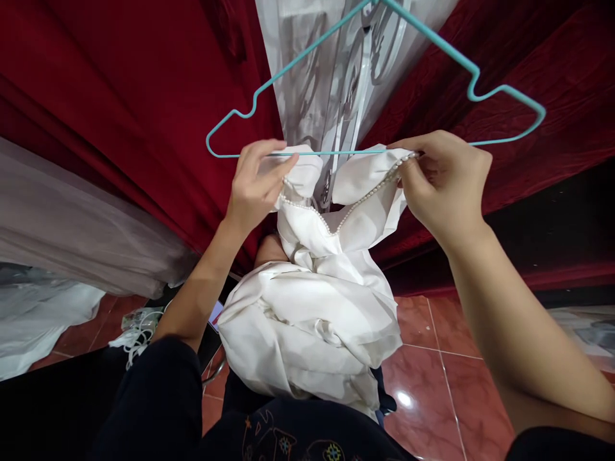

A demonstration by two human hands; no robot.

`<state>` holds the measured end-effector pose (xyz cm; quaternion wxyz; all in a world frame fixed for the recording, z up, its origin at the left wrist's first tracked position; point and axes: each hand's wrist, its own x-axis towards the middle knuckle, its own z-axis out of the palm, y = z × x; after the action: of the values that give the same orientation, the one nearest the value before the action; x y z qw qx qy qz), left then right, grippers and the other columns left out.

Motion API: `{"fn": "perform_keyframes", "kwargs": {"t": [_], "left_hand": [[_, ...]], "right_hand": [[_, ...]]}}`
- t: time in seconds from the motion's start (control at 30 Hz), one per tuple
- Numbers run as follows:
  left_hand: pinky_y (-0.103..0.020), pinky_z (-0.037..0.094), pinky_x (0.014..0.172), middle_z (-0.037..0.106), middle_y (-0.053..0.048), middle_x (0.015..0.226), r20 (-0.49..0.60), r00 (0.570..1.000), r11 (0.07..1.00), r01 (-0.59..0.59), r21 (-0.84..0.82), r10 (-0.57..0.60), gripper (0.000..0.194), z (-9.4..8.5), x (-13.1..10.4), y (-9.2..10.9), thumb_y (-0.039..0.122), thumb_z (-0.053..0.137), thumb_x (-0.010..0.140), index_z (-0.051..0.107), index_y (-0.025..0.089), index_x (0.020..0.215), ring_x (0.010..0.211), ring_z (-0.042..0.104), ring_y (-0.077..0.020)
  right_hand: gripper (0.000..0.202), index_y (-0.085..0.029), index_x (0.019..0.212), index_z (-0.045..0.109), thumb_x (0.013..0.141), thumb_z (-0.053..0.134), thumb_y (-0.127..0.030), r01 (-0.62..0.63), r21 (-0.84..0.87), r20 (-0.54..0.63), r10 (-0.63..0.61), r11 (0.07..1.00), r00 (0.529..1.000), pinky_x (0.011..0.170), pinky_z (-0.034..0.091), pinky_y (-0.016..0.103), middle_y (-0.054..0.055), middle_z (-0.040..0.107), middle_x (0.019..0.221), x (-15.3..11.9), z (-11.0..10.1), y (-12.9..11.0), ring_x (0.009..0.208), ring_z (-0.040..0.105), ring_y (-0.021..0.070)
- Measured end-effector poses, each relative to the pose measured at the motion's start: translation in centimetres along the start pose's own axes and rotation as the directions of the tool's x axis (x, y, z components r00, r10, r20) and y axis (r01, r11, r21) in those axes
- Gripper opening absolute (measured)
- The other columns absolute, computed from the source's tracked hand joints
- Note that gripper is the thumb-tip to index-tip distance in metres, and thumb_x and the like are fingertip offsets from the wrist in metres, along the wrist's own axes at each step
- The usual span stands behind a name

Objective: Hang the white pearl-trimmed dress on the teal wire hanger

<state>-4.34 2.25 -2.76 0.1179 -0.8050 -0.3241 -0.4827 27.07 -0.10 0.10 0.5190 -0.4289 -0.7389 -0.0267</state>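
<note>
Both hands, left hand (257, 186) and right hand (439, 182), are pinching the soft, slippery white dress (317, 307) by its pearl-trimmed straps at the teal hanger (375, 83), fingers clamped.

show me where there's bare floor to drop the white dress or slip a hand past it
Bare red floor tile lies right of the white dress, under the right hand. The lower left is crowded: white cables and pale cloth. Up top, both hands, left hand included, pinch the dress at the teal hanger.
</note>
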Motion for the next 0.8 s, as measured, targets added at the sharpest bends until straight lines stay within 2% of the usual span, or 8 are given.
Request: {"fn": "perform_keyframes", "kwargs": {"t": [0.07,0.13,0.23,0.3,0.43,0.57,0.67,0.8], "left_hand": [[-0.042,0.056,0.095,0.07,-0.006,0.096,-0.018,0.999,1.0,-0.029,-0.004,0.029,0.032,0.5,-2.2,0.5,0.019,0.056,0.101,0.081,0.029,0.118,0.1,0.067,-0.0232],[-0.035,0.055,0.077,0.069,-0.003,0.082,0.084,0.992,0.991,0.104,-0.089,-0.097,0.032,0.7,-4.2,0.6,0.017,0.058,0.096,0.082,0.026,0.115,0.079,0.065,-0.0184],[-0.029,0.049,0.061,0.065,0.001,0.075,0.158,0.846,0.821,0.533,-0.204,-0.509,0.033,0.1,-5.7,-1.2,0.026,0.066,0.091,0.077,0.022,0.122,0.065,0.058,-0.0133],[-0.027,0.047,0.059,0.062,0.004,0.072,0.075,0.748,0.704,0.649,-0.288,-0.659,0.036,-0.9,-5.5,-4.2,0.042,0.072,0.094,0.07,0.023,0.124,0.064,0.057,-0.011],[-0.025,0.044,0.066,0.059,0.009,0.08,-0.141,0.817,0.801,0.488,-0.346,-0.559,0.057,-3.5,-3.1,-12.1,0.08,0.061,0.097,0.054,0.029,0.121,0.076,0.055,-0.0026],[-0.029,0.047,0.071,0.056,0.008,0.083,-0.132,0.854,0.809,0.411,-0.42,-0.503,0.056,-5.9,-0.6,-17.7,0.079,0.059,0.099,0.052,0.027,0.12,0.08,0.051,-0.0031],[-0.03,0.047,0.069,0.055,0.006,0.082,-0.138,0.84,0.785,0.414,-0.461,-0.525,0.05,-7.2,0.9,-18.4,0.071,0.062,0.101,0.054,0.024,0.118,0.078,0.051,-0.005],[-0.026,0.046,0.063,0.055,0.007,0.079,-0.178,0.875,0.835,0.342,-0.43,-0.45,0.04,-6.9,3.9,-15.4,0.061,0.065,0.103,0.059,0.022,0.111,0.073,0.05,-0.0034]], "right_hand": [[0.03,-0.017,0.101,0.079,0.085,0.055,-0.009,0.065,-0.021,-0.034,-0.066,0.998,0.997,0.059,0.043,0.025,0.007,0.075,0.094,-0.6,0.0,0.1,0.074,0.063,0.0119],[0.035,-0.018,0.104,0.079,0.082,0.053,-0.008,0.108,-0.039,-0.042,-0.109,0.993,0.993,0.059,0.044,0.025,0.007,0.074,0.093,-0.9,-0.2,0.4,0.077,0.064,0.0134],[0.04,-0.021,0.106,0.079,0.078,0.053,-0.008,0.118,-0.027,-0.039,-0.119,0.993,0.992,0.057,0.044,0.026,0.006,0.072,0.094,-0.7,-0.6,1.1,0.073,0.061,0.0127],[0.041,-0.022,0.108,0.08,0.078,0.055,-0.01,0.12,-0.017,-0.025,-0.121,0.993,0.992,0.057,0.044,0.026,0.006,0.073,0.095,-0.6,-0.9,1.3,0.069,0.059,0.012],[0.046,-0.024,0.115,0.08,0.08,0.054,-0.012,0.122,-0.012,0.051,-0.121,0.992,0.991,0.061,0.047,0.028,0.006,0.076,0.101,-0.6,-1.0,0.7,0.075,0.064,0.0145],[0.048,-0.025,0.121,0.078,0.082,0.055,-0.01,0.155,0.054,0.074,-0.159,0.986,0.985,0.06,0.049,0.027,0.005,0.077,0.1,-0.8,-0.6,-0.1,0.078,0.067,0.0144],[0.043,-0.024,0.114,0.08,0.082,0.055,-0.01,0.151,0.043,0.003,-0.152,0.988,0.988,0.06,0.048,0.028,0.005,0.077,0.095,-0.7,-0.6,0.1,0.075,0.066,0.0146],[0.043,-0.024,0.114,0.081,0.083,0.055,-0.012,0.146,0.044,-0.007,-0.146,0.988,0.989,0.06,0.046,0.028,0.005,0.077,0.098,-0.7,-1.0,0.7,0.074,0.065,0.014]]}}
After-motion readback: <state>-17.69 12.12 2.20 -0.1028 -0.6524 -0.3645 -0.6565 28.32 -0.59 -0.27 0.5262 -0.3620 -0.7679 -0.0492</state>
